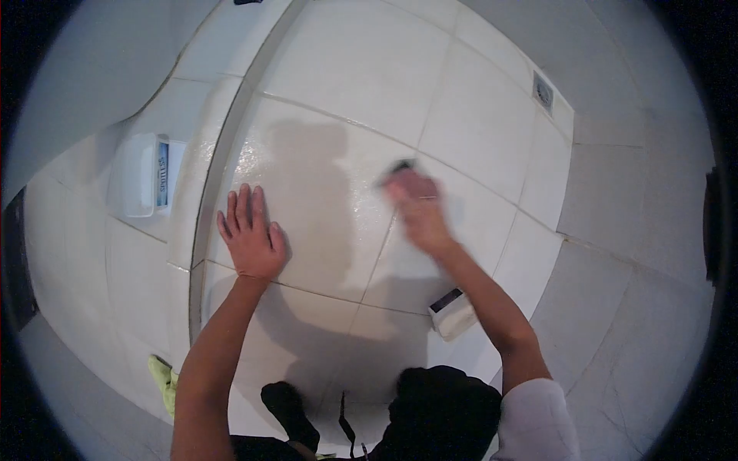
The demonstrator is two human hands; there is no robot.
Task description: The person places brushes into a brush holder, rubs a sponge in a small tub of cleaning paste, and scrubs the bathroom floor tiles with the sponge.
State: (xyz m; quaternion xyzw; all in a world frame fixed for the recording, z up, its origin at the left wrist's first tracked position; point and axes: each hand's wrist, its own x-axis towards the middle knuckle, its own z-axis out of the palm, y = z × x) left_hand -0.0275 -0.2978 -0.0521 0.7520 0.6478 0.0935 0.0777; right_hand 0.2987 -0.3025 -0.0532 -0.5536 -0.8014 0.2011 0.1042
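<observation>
The left hand (255, 240) lies flat near the floor's (354, 54) left edge, fingers spread. The blurred right hand (416, 201) grips a dark object (402, 165) toward the floor's middle.

The pale tiled floor (350, 58) bears a white box (455, 319) and the left hand (256, 250)

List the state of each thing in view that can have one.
Left hand: flat on the tiles, fingers spread.
Right hand: closed around a dark object, motion-blurred.
Tiles: shiny in patches, possibly wet.
White container: unheld, partly behind the right forearm.
Clear tub: unheld; lid unclear.
Floor drain: covered by a grate.
</observation>
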